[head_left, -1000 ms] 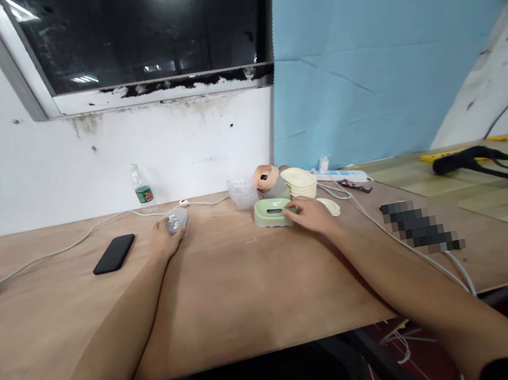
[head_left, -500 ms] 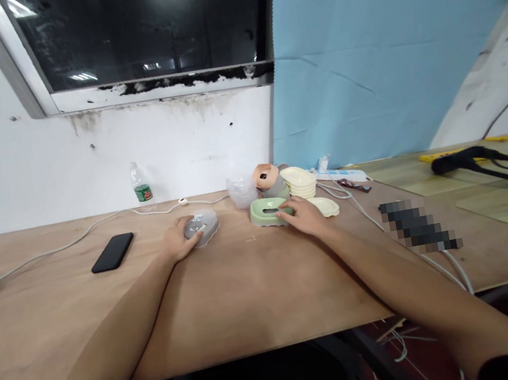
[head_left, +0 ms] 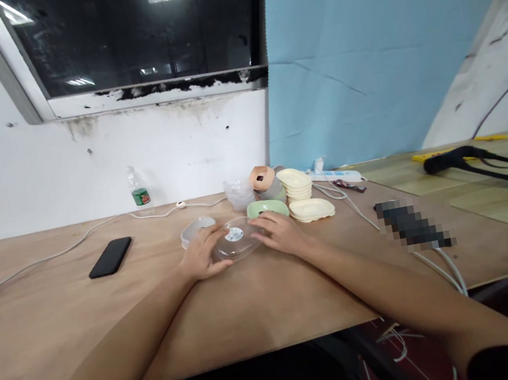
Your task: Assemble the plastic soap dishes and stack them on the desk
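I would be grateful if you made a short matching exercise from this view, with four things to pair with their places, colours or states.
Things:
1. clear plastic cover
2. phone
3. bottle
4. stacked dishes

Descriptions:
A. cream-coloured
B. upright near the white wall
C. between the left hand and the right hand
D. black, lying flat on the table

Pairs: 1-C, 2-D, 3-B, 4-A
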{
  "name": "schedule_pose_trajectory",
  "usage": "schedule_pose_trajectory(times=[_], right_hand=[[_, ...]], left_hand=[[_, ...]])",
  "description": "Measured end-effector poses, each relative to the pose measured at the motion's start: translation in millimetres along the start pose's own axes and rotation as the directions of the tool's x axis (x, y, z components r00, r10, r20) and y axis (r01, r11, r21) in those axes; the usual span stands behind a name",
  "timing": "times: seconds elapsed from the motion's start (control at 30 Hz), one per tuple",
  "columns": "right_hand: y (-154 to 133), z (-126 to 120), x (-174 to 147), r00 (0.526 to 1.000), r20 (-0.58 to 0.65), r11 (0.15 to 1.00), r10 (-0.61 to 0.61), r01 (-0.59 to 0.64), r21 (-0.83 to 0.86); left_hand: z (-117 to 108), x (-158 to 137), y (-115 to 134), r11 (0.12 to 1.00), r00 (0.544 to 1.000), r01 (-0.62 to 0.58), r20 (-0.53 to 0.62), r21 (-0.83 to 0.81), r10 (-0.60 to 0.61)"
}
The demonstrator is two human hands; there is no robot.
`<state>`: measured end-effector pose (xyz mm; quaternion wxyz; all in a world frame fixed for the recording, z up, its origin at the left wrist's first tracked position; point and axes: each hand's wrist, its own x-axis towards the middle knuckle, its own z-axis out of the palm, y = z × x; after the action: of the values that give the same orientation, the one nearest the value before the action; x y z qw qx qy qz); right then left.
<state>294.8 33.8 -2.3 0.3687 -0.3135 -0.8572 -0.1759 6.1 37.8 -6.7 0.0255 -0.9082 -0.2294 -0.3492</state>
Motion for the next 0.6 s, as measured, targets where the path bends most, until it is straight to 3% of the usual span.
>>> schedule_pose_trajectory(times=[0.1,0.17,0.2,0.27,0.33,0.37,0.43,0.5,0.6], right_hand=[[9.6,-4.6,-2.6,0.996,-0.079,0.999,0.045,-0.044,0.007],[21.4,-10.4,-6.7,0.965,-0.184,0.982,0.187,-0.185,0.024],[27.9,-13.8,-9.0,0.924,-0.250,0.957,0.288,-0.287,0.043],[40.2,-20.5,-12.6,0.798,-0.367,0.873,0.478,-0.476,0.102],[49.8,-26.1,-12.0,0.677,-0.427,0.789,0.600,-0.589,0.176],[53.0,-28.2,-9.0,0.639,-0.433,0.760,0.636,-0.614,0.212],[55.6,-29.8,3.6,0.589,-0.401,0.708,0.702,-0.636,0.307],[53.5,-27.9,24.2,0.526,-0.292,0.600,0.798,-0.658,0.454],[46.9,-19.0,61.9,0.393,-0.033,0.324,0.919,-0.703,0.633]], left_hand=[[1.2,2.8,4.2,1.000,0.998,0.002,0.057,0.031,-0.004],[1.9,2.9,1.2,0.992,0.995,0.076,0.053,0.103,-0.082],[2.7,2.4,-1.6,0.979,0.988,0.139,0.038,0.148,-0.147],[4.9,0.7,-9.3,0.929,0.954,0.293,-0.009,0.224,-0.299],[7.7,-1.6,-18.4,0.858,0.896,0.435,-0.037,0.273,-0.443],[9.0,-2.9,-22.9,0.815,0.858,0.501,-0.044,0.293,-0.512],[11.0,-5.4,-30.6,0.719,0.769,0.613,-0.037,0.328,-0.638],[11.9,-7.4,-35.4,0.652,0.694,0.677,-0.001,0.340,-0.720],[11.7,-8.8,-37.2,0.631,0.661,0.690,0.047,0.355,-0.749]])
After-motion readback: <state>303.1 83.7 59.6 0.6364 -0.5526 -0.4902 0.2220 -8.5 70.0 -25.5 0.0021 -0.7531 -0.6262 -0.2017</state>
